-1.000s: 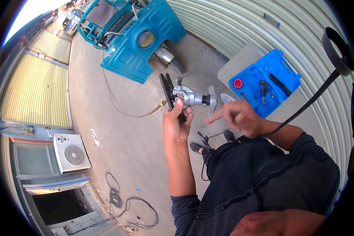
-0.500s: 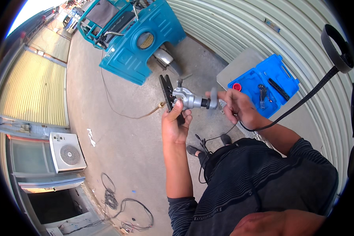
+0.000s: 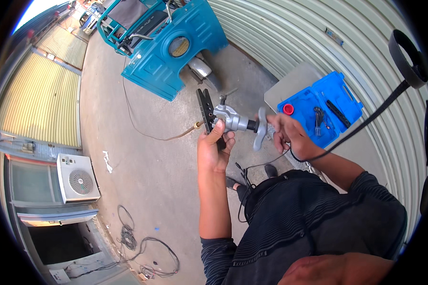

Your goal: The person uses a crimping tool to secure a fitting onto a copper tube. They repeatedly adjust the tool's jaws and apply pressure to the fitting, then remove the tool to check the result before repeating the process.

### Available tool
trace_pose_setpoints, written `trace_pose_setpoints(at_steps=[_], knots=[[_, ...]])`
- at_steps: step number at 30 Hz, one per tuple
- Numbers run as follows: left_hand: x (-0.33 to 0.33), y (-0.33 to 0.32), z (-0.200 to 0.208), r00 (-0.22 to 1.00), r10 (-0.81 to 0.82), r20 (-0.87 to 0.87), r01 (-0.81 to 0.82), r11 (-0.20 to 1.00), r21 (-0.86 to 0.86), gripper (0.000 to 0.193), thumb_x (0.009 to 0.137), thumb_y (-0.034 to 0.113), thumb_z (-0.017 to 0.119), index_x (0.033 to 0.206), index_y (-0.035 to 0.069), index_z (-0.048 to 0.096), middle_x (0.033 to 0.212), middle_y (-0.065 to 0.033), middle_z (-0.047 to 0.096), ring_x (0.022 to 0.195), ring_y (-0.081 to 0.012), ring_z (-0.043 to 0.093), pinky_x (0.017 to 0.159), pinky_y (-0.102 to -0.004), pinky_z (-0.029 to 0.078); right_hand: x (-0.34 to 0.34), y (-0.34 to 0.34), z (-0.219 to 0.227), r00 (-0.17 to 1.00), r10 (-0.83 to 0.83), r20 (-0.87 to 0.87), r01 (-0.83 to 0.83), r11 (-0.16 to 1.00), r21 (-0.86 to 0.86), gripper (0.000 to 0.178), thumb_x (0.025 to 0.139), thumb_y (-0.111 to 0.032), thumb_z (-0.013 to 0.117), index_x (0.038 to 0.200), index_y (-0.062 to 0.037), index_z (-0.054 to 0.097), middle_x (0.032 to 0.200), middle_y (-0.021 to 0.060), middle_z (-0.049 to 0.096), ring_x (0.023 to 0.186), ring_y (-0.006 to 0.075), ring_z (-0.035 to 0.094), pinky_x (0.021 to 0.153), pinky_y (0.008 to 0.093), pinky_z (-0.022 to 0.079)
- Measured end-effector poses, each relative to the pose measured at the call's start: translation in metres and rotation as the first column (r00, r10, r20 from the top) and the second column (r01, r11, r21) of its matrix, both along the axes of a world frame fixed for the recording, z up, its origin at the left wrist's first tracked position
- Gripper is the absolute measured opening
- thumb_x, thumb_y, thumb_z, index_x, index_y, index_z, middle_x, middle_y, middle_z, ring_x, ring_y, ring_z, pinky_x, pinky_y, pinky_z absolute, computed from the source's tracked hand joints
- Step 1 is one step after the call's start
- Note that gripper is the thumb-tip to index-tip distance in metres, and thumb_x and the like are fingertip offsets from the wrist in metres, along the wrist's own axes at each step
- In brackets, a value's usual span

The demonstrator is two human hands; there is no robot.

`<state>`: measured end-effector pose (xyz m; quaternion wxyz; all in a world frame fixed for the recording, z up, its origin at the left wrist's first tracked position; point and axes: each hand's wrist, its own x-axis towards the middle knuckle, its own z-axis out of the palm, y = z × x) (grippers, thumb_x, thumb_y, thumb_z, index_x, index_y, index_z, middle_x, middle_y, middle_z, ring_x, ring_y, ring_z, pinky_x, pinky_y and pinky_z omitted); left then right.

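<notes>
My left hand [image 3: 215,146] is closed around a flaring tool, with the thumb against its silver yoke [image 3: 229,118]. A black clamp bar [image 3: 205,110] with holes crosses the tool's left end. A thin copper tube with a brass flare nut [image 3: 197,125] runs up to the bar from the left. At the tool's right end is a grey turning handle [image 3: 260,129]. My right hand [image 3: 288,133] is beside that handle, its fingers loosely bent and apart, the index fingertip at or just behind the handle; contact is hard to tell.
An open blue tool case [image 3: 318,110] lies to the right, with a red round piece [image 3: 288,109] and dark tools inside. A teal three-wheeler [image 3: 176,52] stands ahead, beside a ribbed shutter wall. An air-conditioner unit [image 3: 79,178] and coiled cables [image 3: 128,237] are at left.
The handle was blurred by turning and now shows sharply at a different angle. My right hand stays beside it, shifted slightly. My left hand keeps its hold on the tool.
</notes>
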<state>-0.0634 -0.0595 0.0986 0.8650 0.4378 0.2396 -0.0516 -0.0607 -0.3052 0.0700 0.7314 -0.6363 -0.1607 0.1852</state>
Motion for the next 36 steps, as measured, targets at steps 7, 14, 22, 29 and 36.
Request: trace_pose_setpoints(at_steps=[7,14,22,29,36], knots=[[0.003,0.000,-0.005,1.000,0.008,-0.007,-0.008,1.000,-0.011,0.018,0.090,0.022,0.076,0.097,0.010,0.065,0.083,-0.0012,0.067,0.069,-0.0147,0.066,0.062,-0.0267,0.055,-0.002,0.003,-0.001,0.995,0.083,0.052,-0.085,0.995,0.042,0.051,0.106,-0.053,0.038,0.084,-0.0085,0.048,0.114,0.0221,0.071,0.054,0.0033,0.052,0.051,0.0194,0.038],[0.005,-0.001,-0.012,1.000,-0.007,-0.020,0.006,1.000,-0.011,0.019,0.090,0.023,0.077,0.097,0.009,0.065,0.083,-0.0014,0.067,0.069,-0.0148,0.067,0.062,-0.0266,0.055,-0.006,-0.003,-0.001,0.969,0.226,0.103,-0.231,0.972,0.036,0.058,0.103,-0.062,0.035,0.098,-0.0074,0.052,0.095,0.0201,0.074,0.051,0.0047,0.051,0.046,0.0199,0.036],[0.006,0.001,-0.020,1.000,-0.018,-0.015,0.017,1.000,-0.023,0.020,0.090,0.022,0.077,0.100,0.009,0.065,0.084,-0.0013,0.067,0.070,-0.0139,0.067,0.062,-0.0260,0.056,-0.005,-0.007,-0.001,0.959,0.279,0.041,-0.282,0.943,0.176,0.063,0.099,-0.069,0.034,0.088,-0.0090,0.050,0.089,0.0224,0.070,0.046,0.0061,0.055,0.045,0.0177,0.034],[0.005,0.000,-0.021,1.000,-0.013,-0.019,0.013,1.000,-0.018,0.020,0.090,0.021,0.077,0.099,0.008,0.065,0.084,-0.0013,0.067,0.070,-0.0141,0.067,0.061,-0.0259,0.055,0.009,-0.008,0.005,0.991,0.137,-0.010,-0.134,0.978,0.159,0.061,0.101,-0.067,0.033,0.084,-0.0095,0.046,0.125,0.0291,0.064,0.052,0.0076,0.057,0.044,0.0191,0.038],[0.009,-0.007,-0.018,1.000,-0.013,-0.017,0.012,1.000,-0.026,0.018,0.091,0.020,0.075,0.098,0.007,0.065,0.085,-0.0025,0.067,0.070,-0.0144,0.067,0.061,-0.0262,0.055,0.019,-0.020,-0.032,0.970,0.101,-0.222,-0.071,0.987,0.141,0.058,0.101,-0.066,0.037,0.092,-0.0089,0.046,0.120,0.0228,0.068,0.059,0.0127,0.064,0.046,0.0221,0.042]])
